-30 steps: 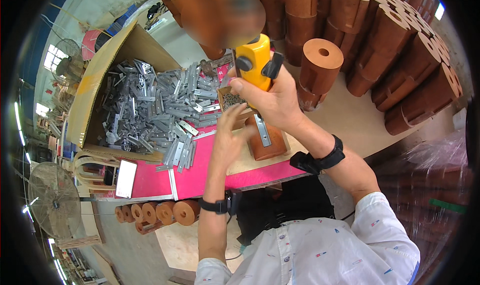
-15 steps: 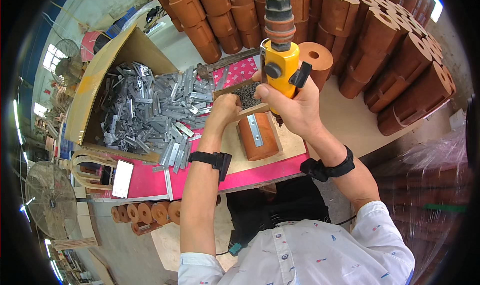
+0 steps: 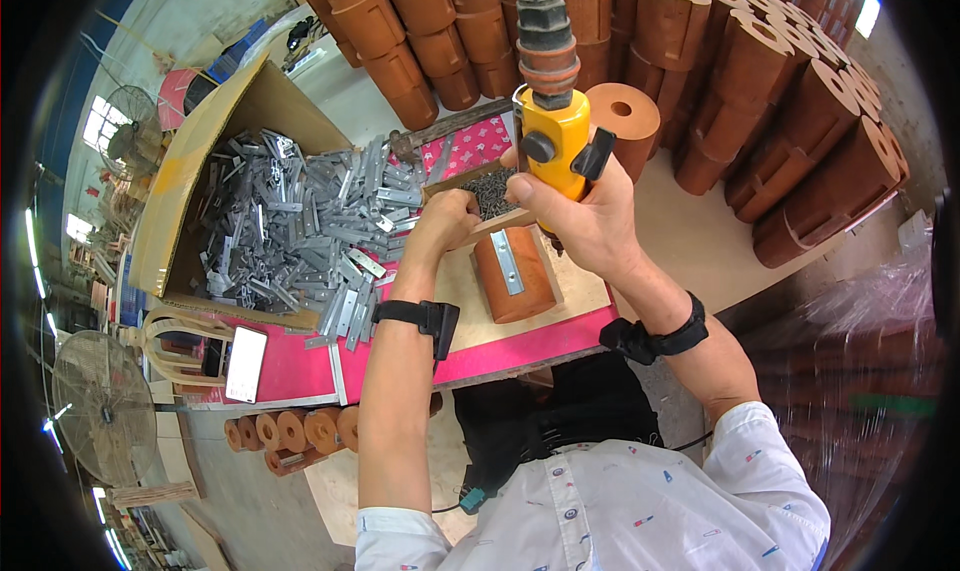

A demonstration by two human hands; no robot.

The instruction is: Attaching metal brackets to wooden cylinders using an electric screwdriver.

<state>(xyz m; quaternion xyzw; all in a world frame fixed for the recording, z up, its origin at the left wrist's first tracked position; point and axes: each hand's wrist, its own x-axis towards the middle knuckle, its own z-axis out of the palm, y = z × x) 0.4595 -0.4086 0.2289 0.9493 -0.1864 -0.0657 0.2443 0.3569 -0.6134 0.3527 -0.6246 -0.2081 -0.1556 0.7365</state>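
My right hand [image 3: 598,216] is wrapped round a yellow power screwdriver [image 3: 557,136] hanging from a dark ribbed sleeve, its tip pointing down. Beneath and left of that tip lies a reddish-brown wooden cylinder piece [image 3: 528,296] in a light wooden holder. A narrow metal plate [image 3: 508,263] with holes rests along its top. My left hand [image 3: 447,219] is at the left side of a small box [image 3: 498,221] of dark screws [image 3: 490,195], fingers curled together. Whatever those fingertips may pinch is hidden.
To the left, a cardboard box [image 3: 165,206] lies on its side, many metal plates [image 3: 300,221] spilling from it. A phone [image 3: 246,364] sits at the pink table's near left edge. Stacked brown cylinders [image 3: 745,96] stand behind and right; a hammer-like head [image 3: 403,147] lies beyond the plates.
Very little differs. The screwdriver and my right hand have shifted slightly left, while my left hand stays at the screw box with its fingers curled.
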